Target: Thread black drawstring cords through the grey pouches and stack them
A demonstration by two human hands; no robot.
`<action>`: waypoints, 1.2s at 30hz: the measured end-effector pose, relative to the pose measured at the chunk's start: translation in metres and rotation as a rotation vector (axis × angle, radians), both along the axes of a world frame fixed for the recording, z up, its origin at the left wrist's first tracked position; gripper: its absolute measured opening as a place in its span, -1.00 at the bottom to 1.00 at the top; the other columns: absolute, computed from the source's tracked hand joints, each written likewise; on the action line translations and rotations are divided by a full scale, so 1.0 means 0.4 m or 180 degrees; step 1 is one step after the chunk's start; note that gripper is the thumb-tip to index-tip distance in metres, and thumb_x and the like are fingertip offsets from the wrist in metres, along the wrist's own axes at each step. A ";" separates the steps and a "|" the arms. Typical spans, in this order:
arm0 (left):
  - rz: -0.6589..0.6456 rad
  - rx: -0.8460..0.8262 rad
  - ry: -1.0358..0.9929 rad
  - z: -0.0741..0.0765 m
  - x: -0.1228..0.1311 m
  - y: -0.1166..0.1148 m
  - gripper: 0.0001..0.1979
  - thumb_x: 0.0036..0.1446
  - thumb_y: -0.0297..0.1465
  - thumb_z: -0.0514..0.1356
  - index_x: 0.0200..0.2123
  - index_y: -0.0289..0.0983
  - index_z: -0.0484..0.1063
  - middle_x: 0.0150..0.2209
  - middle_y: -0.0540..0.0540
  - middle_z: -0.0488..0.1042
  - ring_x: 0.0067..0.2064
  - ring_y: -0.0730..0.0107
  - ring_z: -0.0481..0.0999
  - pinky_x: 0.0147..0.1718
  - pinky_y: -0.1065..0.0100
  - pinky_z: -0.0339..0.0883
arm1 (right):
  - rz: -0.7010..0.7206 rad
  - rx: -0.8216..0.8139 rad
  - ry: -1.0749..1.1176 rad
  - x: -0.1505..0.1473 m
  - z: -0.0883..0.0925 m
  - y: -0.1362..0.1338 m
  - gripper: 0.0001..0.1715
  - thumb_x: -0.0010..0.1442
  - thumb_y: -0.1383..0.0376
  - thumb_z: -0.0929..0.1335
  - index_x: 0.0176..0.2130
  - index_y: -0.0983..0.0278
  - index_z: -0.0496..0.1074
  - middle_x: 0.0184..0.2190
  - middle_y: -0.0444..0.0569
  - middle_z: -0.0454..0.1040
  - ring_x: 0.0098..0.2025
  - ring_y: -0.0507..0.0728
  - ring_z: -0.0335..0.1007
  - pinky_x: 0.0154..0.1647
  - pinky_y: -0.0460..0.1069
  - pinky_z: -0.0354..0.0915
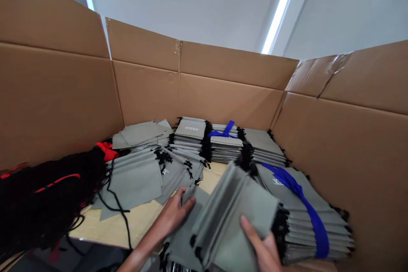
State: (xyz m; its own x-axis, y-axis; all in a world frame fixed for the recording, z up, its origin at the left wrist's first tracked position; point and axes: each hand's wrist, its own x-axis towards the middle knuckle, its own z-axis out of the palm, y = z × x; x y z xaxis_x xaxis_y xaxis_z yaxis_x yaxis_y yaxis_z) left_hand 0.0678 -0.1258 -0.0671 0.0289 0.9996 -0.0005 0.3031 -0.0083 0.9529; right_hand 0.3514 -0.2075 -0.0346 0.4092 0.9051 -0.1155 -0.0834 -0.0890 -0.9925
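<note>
Inside the cardboard box (223, 93), we grip a loose stack of grey pouches (229, 216), right hand (263, 248) fingers clamped on it, left hand (174, 214) fingers closed on its edge, beside two blue-tied bundles (302, 212); many pouches lie unbundled.

Everything sits inside the big cardboard box (229, 93). Against its back wall stand three piles of pouches, side by side, and the middle pile (225, 144) has a ribbon on top. By the box's right wall lies a tied bundle (306, 216). By its left wall lies a heap of cords (41, 195), with loose pouches (140, 174) spread beside it. Nearest the front, both hands grip a stack of pouches (229, 216).
</note>
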 end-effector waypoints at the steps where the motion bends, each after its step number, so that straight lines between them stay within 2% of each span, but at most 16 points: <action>1: 0.0018 -0.0032 -0.0049 0.002 -0.002 0.001 -0.39 0.19 0.08 0.30 0.09 -0.24 0.64 0.09 -0.29 0.73 0.23 -0.20 0.63 0.27 0.00 0.43 | 0.0311 0.0011 -0.0027 -0.036 -0.014 0.015 -0.04 -0.10 -0.33 0.64 -0.01 0.32 0.72 -0.14 0.20 0.79 0.03 0.52 0.73 0.07 0.25 0.63; 3: 0.0079 -0.0083 -0.0167 0.007 -0.006 -0.001 -0.40 0.25 0.10 0.22 0.10 -0.21 0.67 0.18 -0.28 0.70 0.30 -0.15 0.58 0.33 0.00 0.37 | 0.0814 0.0022 -0.0254 -0.093 -0.040 0.038 -0.09 -0.12 -0.34 0.63 -0.12 0.34 0.75 -0.11 0.27 0.78 0.06 0.55 0.71 0.12 0.27 0.60; 6: 0.0025 -0.0074 -0.0198 0.026 -0.014 -0.013 -0.40 0.33 0.07 0.12 0.09 -0.21 0.70 0.28 -0.26 0.65 0.38 -0.10 0.52 0.42 0.00 0.27 | 0.0963 -0.0023 -0.0757 -0.125 -0.066 0.056 -0.07 -0.10 -0.40 0.58 -0.17 0.35 0.76 -0.08 0.33 0.77 0.06 0.58 0.70 0.15 0.30 0.57; 8: -0.0171 -0.0020 -0.0037 0.045 -0.028 -0.020 -0.42 0.36 0.02 0.08 0.09 -0.21 0.71 0.22 -0.23 0.69 0.35 -0.08 0.56 0.41 0.01 0.29 | 0.0962 -0.0081 -0.1015 -0.121 -0.075 0.061 -0.05 -0.10 -0.43 0.53 -0.20 0.35 0.76 -0.09 0.35 0.77 0.05 0.59 0.71 0.12 0.29 0.59; 10: -0.0327 0.0092 0.0260 0.065 -0.061 -0.017 -0.45 0.37 -0.03 0.06 0.08 -0.19 0.72 0.11 -0.20 0.76 0.22 -0.05 0.66 0.32 0.05 0.41 | 0.0963 -0.0092 -0.1188 -0.112 -0.081 0.063 -0.05 -0.07 -0.46 0.49 -0.23 0.33 0.76 -0.09 0.36 0.77 0.04 0.59 0.72 0.07 0.25 0.61; 13: -0.0120 0.0582 0.0843 0.089 -0.156 0.021 -0.51 0.40 -0.10 0.05 0.01 -0.17 0.72 0.02 -0.19 0.78 0.08 -0.02 0.72 0.17 0.12 0.52 | 0.0849 -0.0031 -0.1400 -0.106 -0.089 0.065 -0.04 -0.07 -0.49 0.47 -0.27 0.31 0.76 -0.12 0.37 0.77 0.01 0.59 0.73 0.01 0.22 0.63; 15: 0.0334 0.1133 0.1348 0.096 -0.246 0.064 -0.56 0.40 -0.15 0.04 -0.02 -0.17 0.69 0.03 -0.23 0.76 0.10 -0.05 0.71 0.19 0.09 0.50 | 0.0766 0.0013 -0.1498 -0.106 -0.094 0.065 -0.02 -0.09 -0.52 0.45 -0.30 0.29 0.75 -0.14 0.38 0.77 0.00 0.59 0.73 0.03 0.22 0.63; 17: 0.0726 0.1619 0.1907 0.095 -0.340 0.108 -0.60 0.34 -0.23 0.07 0.01 -0.20 0.65 0.05 -0.29 0.73 0.13 -0.12 0.67 0.22 -0.02 0.48 | 0.0746 0.0031 -0.1513 -0.109 -0.097 0.065 -0.01 -0.10 -0.54 0.44 -0.31 0.29 0.74 -0.15 0.38 0.77 0.00 0.59 0.73 0.04 0.22 0.62; 19: 0.0925 0.1839 0.2307 0.089 -0.418 0.142 -0.60 0.29 -0.30 0.09 0.07 -0.24 0.60 0.11 -0.35 0.68 0.16 -0.18 0.65 0.23 -0.10 0.47 | 0.0755 0.0016 -0.1469 -0.112 -0.097 0.065 -0.02 -0.09 -0.53 0.44 -0.30 0.29 0.74 -0.15 0.37 0.77 0.01 0.59 0.73 0.05 0.22 0.62; 21: 0.0928 0.1863 0.2565 0.083 -0.467 0.160 -0.60 0.31 -0.31 0.11 0.13 -0.24 0.55 0.13 -0.36 0.65 0.17 -0.20 0.63 0.21 -0.10 0.46 | 0.0751 -0.0003 -0.1407 -0.114 -0.095 0.065 -0.03 -0.08 -0.51 0.45 -0.28 0.29 0.75 -0.15 0.34 0.78 0.02 0.60 0.73 0.08 0.24 0.61; 26: 0.0946 0.1790 0.2874 0.083 -0.490 0.166 -0.64 0.29 -0.35 0.19 0.13 -0.20 0.49 0.08 -0.32 0.61 0.12 -0.21 0.59 0.12 -0.06 0.47 | 0.0633 -0.0110 -0.1433 -0.117 -0.090 0.065 -0.07 -0.13 -0.50 0.46 -0.33 0.26 0.74 -0.18 0.32 0.78 0.03 0.63 0.72 0.03 0.24 0.62; 31: 0.0792 0.1664 0.3024 0.096 -0.493 0.173 -0.81 0.23 -0.39 0.22 -0.07 -0.18 0.48 -0.07 -0.28 0.60 -0.01 -0.18 0.58 0.01 0.00 0.48 | 0.0609 -0.0077 -0.1579 -0.120 -0.092 0.062 -0.06 -0.10 -0.51 0.42 -0.31 0.25 0.73 -0.19 0.36 0.77 -0.01 0.65 0.71 0.03 0.29 0.60; 36: 0.0518 0.1620 0.3158 0.121 -0.491 0.168 -0.93 0.25 -0.39 0.20 -0.19 -0.15 0.46 -0.06 -0.25 0.58 -0.01 -0.11 0.56 0.00 0.05 0.47 | 0.0542 -0.0072 -0.1747 -0.108 -0.103 0.057 -0.07 -0.10 -0.53 0.41 -0.34 0.22 0.72 -0.20 0.36 0.77 -0.01 0.65 0.71 0.00 0.26 0.61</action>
